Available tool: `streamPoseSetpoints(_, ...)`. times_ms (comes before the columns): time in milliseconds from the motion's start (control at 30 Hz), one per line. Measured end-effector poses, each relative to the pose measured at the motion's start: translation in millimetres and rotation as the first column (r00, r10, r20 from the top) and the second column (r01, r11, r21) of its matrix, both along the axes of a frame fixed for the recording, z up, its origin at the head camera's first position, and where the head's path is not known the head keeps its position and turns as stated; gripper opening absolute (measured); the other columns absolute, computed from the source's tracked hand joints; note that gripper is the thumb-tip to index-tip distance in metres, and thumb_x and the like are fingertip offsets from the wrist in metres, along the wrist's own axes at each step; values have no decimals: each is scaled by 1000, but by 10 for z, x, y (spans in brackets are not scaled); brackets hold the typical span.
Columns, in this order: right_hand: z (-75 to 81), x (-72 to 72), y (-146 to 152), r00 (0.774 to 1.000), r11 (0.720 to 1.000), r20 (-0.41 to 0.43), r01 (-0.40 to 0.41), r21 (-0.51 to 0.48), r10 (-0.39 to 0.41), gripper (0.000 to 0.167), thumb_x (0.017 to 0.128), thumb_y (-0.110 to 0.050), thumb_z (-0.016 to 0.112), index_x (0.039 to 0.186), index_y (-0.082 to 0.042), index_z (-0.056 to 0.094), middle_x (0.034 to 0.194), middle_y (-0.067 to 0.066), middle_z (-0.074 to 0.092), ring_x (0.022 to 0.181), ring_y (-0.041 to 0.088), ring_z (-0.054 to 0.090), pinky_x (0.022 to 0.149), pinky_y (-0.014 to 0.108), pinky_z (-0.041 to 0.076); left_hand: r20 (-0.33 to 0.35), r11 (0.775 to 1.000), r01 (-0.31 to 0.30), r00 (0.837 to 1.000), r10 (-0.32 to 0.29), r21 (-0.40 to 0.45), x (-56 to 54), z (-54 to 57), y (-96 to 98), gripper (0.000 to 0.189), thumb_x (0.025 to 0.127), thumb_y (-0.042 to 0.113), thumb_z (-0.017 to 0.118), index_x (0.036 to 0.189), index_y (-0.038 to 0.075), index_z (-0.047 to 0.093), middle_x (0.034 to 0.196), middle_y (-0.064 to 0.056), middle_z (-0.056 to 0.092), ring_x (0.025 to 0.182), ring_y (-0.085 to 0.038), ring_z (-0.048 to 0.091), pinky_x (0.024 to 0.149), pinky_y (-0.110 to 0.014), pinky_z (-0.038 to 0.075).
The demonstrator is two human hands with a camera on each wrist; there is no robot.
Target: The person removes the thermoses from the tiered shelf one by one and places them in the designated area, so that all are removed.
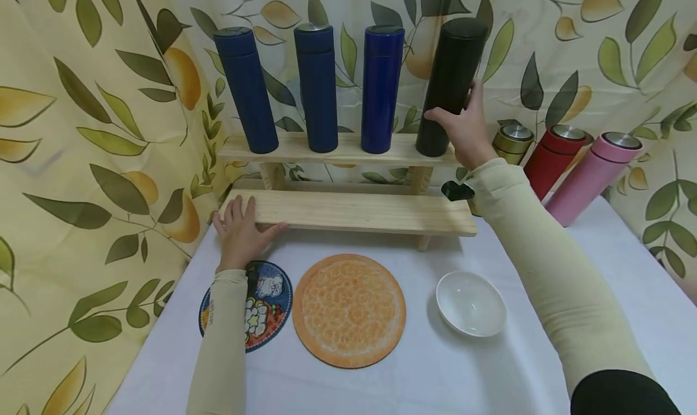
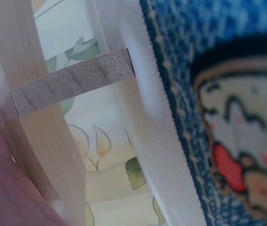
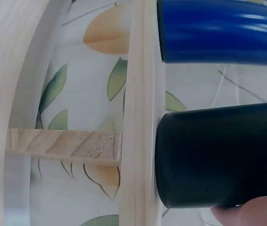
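Note:
My right hand (image 1: 463, 124) grips a black cylindrical bottle (image 1: 454, 76) low on its body, at the right end of the upper wooden shelf (image 1: 348, 149). In the right wrist view the base of the black bottle (image 3: 208, 155) meets the shelf board (image 3: 140, 113), and a bit of finger shows at its side. My left hand (image 1: 239, 236) rests on the left end of the lower shelf board (image 1: 359, 212), fingers spread over the top and thumb along the front edge. Two matte navy bottles (image 1: 250, 94) and a glossy blue bottle (image 1: 383, 88) stand in a row left of the black one.
Gold (image 1: 512, 143), red (image 1: 558, 155) and pink (image 1: 593, 176) bottles stand right of the rack. On the white cloth before it lie a round orange-brown mat (image 1: 348, 312), a patterned blue mat (image 1: 272, 306) partly under my left forearm, and a white bowl (image 1: 471, 304).

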State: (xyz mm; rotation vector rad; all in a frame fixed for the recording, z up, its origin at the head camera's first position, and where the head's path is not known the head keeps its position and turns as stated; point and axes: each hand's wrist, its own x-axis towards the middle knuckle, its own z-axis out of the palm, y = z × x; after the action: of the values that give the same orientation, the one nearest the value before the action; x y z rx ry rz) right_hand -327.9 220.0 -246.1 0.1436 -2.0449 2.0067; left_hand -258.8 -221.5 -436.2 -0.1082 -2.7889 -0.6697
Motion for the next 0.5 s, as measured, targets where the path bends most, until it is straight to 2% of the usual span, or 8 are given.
streamPoseSetpoints(100, 9, 86, 52, 1000, 1000, -1, 14, 27, -14, 84, 95, -8, 76, 159, -31, 27, 166, 5, 33, 148, 28, 38, 126, 53, 26, 2, 1000, 0, 1000, 0, 0, 2, -4, 20, 113, 90, 68, 75, 165, -3, 32, 170, -33, 19, 158, -49, 13, 121, -71, -6)
streamPoseSetpoints(367, 65, 327, 215, 998, 998, -23, 54, 20, -53, 85, 94, -6, 77, 159, -32, 28, 166, 5, 35, 151, 27, 36, 126, 55, 25, 4, 1000, 2, 1000, -2, -12, 12, -7, 26, 113, 90, 69, 74, 165, -3, 32, 169, -34, 20, 158, -50, 13, 121, -71, -6)
streamPoseSetpoints(500, 38, 476, 343, 996, 996, -23, 82, 31, -81, 87, 94, -9, 78, 160, -33, 27, 166, 5, 35, 150, 27, 36, 126, 57, 24, 7, 1000, 9, 1000, -9, -12, 35, 19, 39, 111, 91, 67, 75, 165, -4, 32, 169, -35, 20, 158, -51, 12, 121, -72, -6)
